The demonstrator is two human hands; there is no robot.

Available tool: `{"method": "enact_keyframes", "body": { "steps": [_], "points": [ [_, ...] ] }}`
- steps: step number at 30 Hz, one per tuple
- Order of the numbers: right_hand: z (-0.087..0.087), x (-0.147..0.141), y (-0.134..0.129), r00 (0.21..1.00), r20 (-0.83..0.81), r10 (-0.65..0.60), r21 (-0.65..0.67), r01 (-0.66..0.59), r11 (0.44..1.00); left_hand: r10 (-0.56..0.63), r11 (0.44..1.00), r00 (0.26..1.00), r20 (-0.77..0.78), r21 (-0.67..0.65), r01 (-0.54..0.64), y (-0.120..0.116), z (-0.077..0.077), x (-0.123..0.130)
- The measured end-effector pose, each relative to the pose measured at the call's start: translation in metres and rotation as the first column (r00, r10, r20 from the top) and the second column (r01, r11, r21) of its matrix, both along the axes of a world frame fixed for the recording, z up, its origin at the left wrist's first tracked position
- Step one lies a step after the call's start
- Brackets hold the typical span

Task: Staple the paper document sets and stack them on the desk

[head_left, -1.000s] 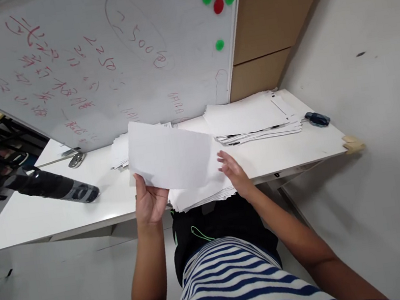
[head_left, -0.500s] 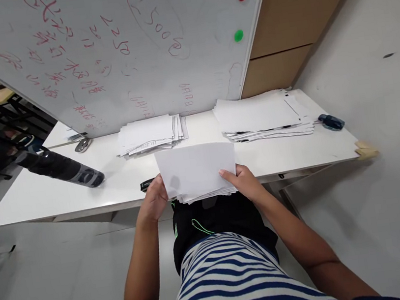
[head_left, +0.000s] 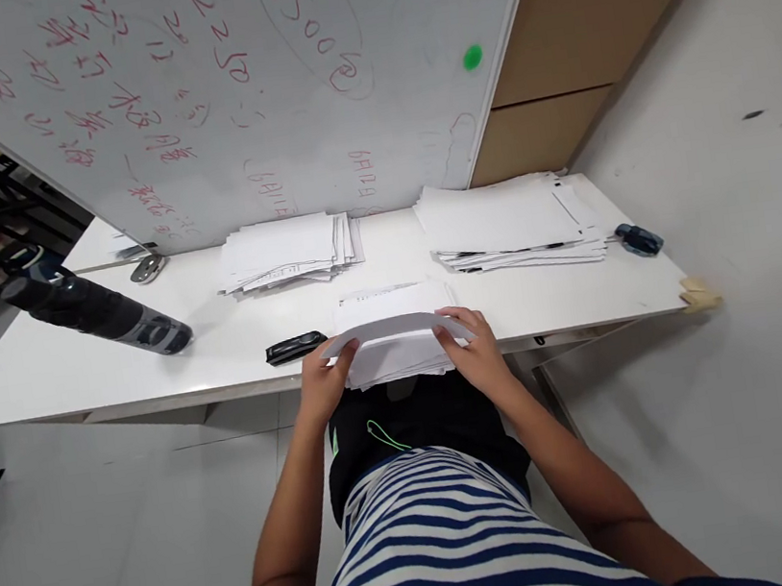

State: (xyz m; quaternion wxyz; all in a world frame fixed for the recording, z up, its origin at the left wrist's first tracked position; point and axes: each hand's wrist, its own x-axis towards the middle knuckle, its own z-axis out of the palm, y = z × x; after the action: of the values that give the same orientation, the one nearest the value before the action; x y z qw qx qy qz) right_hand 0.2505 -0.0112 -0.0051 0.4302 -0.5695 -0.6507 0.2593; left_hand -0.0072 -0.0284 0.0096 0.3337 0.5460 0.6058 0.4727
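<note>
Between my two hands, some white paper [head_left: 396,325] is held on edge and bent into an arch. My left hand [head_left: 323,378] pinches its left end with the thumb on the near side. At the other end, my right hand [head_left: 474,351] grips it in the same way. Below the bent paper lies a low stack of paper [head_left: 387,305] at the desk's front edge, with faint print along its far side. A black stapler [head_left: 295,347] rests just left of my left hand. How many sheets I hold cannot be made out.
Two larger paper piles stand at the back, one left [head_left: 283,250] and one right [head_left: 504,219], against a whiteboard [head_left: 387,61] with red writing. A dark bottle [head_left: 103,314] and a mouse [head_left: 147,268] are on the left. A dark blue object [head_left: 640,240] sits far right.
The paper in my hands has gone from lying flat towards me to standing on edge and arched, uncovering the stack beneath. My left hand has shifted right, off the stapler.
</note>
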Motion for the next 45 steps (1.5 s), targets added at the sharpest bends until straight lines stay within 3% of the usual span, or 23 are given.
{"method": "enact_keyframes", "body": {
  "steps": [5, 11, 14, 16, 19, 22, 25, 33, 36, 39, 42, 43, 45],
  "points": [
    [-0.002, -0.003, -0.003, 0.995, 0.096, 0.019, 0.021, -0.021, 1.0, -0.03, 0.997, 0.999, 0.026, 0.075, 0.028, -0.002, 0.008, -0.003],
    [-0.004, -0.005, -0.005, 0.986, 0.16, 0.048, 0.044, -0.056, 0.997, -0.041, 0.999, 0.994, -0.097, 0.012, 0.043, -0.002, 0.009, -0.005],
    [0.002, -0.002, -0.01, 0.998, 0.034, 0.044, -0.042, -0.043, 0.998, 0.014, 1.0, 0.99, -0.143, -0.012, -0.016, -0.004, 0.007, -0.007],
    [0.005, 0.003, -0.013, 0.99, -0.136, 0.033, -0.179, -0.057, 0.982, 0.04, 0.998, 0.995, -0.093, -0.042, -0.044, -0.005, 0.007, -0.008],
    [0.006, 0.012, -0.015, 0.903, -0.429, 0.012, -0.375, -0.19, 0.907, -0.011, 0.982, 0.989, 0.151, -0.184, 0.039, -0.006, 0.01, -0.008],
    [0.002, 0.02, -0.016, 0.791, -0.611, -0.04, -0.461, -0.313, 0.831, -0.053, 0.945, 0.942, 0.331, -0.287, 0.155, -0.011, 0.012, -0.008],
    [-0.002, 0.024, -0.018, 0.737, -0.672, -0.076, -0.482, -0.357, 0.8, -0.065, 0.936, 0.934, 0.351, -0.303, 0.179, -0.016, 0.011, -0.009],
    [-0.004, 0.023, -0.023, 0.729, -0.678, -0.093, -0.503, -0.368, 0.782, -0.062, 0.93, 0.946, 0.319, -0.325, 0.171, -0.021, 0.006, -0.007],
    [-0.006, 0.022, -0.022, 0.726, -0.682, -0.094, -0.485, -0.352, 0.801, -0.053, 0.954, 0.98, 0.19, -0.281, 0.106, -0.022, 0.006, -0.015],
    [-0.008, 0.019, -0.021, 0.729, -0.678, -0.099, -0.475, -0.331, 0.816, 0.034, 0.994, 0.984, -0.176, -0.094, -0.051, -0.015, 0.002, -0.04],
    [-0.007, 0.013, -0.02, 0.744, -0.661, -0.094, -0.497, -0.341, 0.798, 0.109, 0.994, 0.796, -0.595, 0.087, -0.071, 0.001, -0.007, -0.074],
    [-0.006, 0.01, -0.019, 0.75, -0.656, -0.087, -0.502, -0.347, 0.792, 0.103, 0.994, 0.735, -0.67, 0.084, -0.064, 0.007, -0.011, -0.084],
    [-0.003, 0.002, -0.018, 0.758, -0.649, -0.064, -0.5, -0.362, 0.786, 0.041, 0.999, 0.683, -0.729, 0.008, -0.052, 0.017, -0.02, -0.1]
  ]
}}
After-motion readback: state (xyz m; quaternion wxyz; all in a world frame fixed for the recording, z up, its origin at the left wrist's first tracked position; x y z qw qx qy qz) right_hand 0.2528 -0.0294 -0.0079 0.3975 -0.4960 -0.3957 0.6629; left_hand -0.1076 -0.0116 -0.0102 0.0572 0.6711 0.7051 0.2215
